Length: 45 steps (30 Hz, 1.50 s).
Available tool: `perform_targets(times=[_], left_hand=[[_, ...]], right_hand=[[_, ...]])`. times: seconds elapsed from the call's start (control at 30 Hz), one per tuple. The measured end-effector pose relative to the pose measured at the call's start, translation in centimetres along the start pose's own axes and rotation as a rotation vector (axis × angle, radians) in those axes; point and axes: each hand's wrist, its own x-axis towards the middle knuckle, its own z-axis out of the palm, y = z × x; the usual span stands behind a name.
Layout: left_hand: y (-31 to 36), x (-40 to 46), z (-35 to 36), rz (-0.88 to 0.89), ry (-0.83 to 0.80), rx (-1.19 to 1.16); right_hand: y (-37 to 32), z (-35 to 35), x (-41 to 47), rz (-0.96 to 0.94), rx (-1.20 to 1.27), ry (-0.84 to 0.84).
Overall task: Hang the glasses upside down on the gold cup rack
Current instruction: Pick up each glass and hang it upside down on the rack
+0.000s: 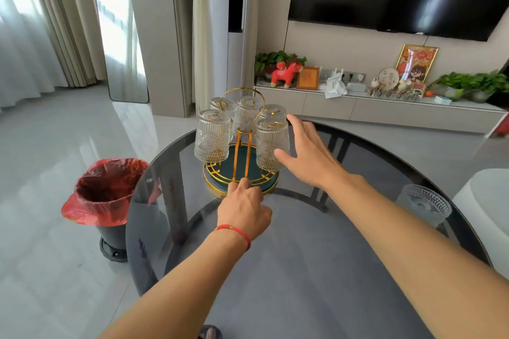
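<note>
The gold cup rack (242, 151) with a dark green round base stands on the far side of a round smoked-glass table (303, 256). Several ribbed clear glasses hang upside down on its prongs. My right hand (305, 154) is spread open beside the right front hanging glass (271, 143), its thumb touching the glass near the rim. My left hand (245, 209), with a red cord at the wrist, rests its fingertips on the front edge of the rack's base. One more glass (424, 206) stands upside down on the table at the right.
A black bin with a red bag (106, 192) stands on the floor left of the table. Beyond the table runs a low TV cabinet (385, 107) with plants and ornaments. A white seat edge (487, 201) shows at the right.
</note>
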Motion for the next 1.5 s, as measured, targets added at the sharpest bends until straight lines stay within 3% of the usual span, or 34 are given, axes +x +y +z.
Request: perform_targets(times=[0.23, 0.37, 0.57, 0.77, 0.93, 1.07, 1.37, 1.5], left_hand=[[2.0, -0.4, 0.8, -0.036, 0.023, 0.062], [4.0, -1.2, 1.5, 0.113, 0.105, -0.036], [10.2, -3.7, 3.2, 0.355, 0.008, -0.309], [20.2, -2.1, 5.4, 0.277, -0.254, -0.550], [25.2, 1.0, 7.5, 0.243, -0.306, -0.600], [25.0, 2.1, 8.4, 0.249, -0.170, -0.414], [17.8, -0.6, 4.8, 0.288, -0.099, -0.413], [12.4, -1.6, 1.8, 0.141, -0.107, -0.563]], right_hand=[[4.4, -2.1, -10.1, 0.029, 0.219, 0.172], [7.6, -3.8, -15.2, 0.082, 0.254, 0.264], [11.1, -8.3, -17.5, 0.289, 0.406, 0.624], [14.9, -9.4, -18.5, 0.624, 0.452, 0.794], [16.5, -8.9, -18.5, 0.835, 0.527, 0.747], [16.6, -8.3, -18.4, 0.842, 0.467, 0.634], [15.5, -6.2, -17.5, 0.764, 0.427, 0.394], [13.4, -4.2, -16.1, 0.683, 0.595, 0.203]])
